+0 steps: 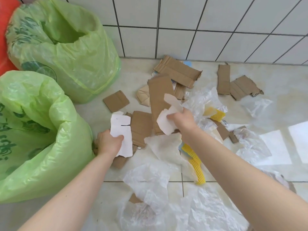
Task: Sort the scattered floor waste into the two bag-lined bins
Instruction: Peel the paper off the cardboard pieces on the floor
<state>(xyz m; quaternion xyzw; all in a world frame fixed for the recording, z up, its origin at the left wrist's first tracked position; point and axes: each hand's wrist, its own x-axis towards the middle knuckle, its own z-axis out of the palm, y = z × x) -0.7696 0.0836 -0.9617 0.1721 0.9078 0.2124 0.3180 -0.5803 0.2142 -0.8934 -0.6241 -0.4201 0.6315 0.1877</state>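
Picking-up step: the left hand (109, 142) and right hand (180, 120) each pinch a white card scrap (121, 130) in curled fingers over the floor (266, 172) (cardboard underneath), so next they likely swing to the near bin (33, 130).

Thin glossy green plastic bin bags (66, 52), matt brown cardboard scraps (160, 95), crinkled clear plastic film (196, 209), smooth glazed tiles (208, 19)
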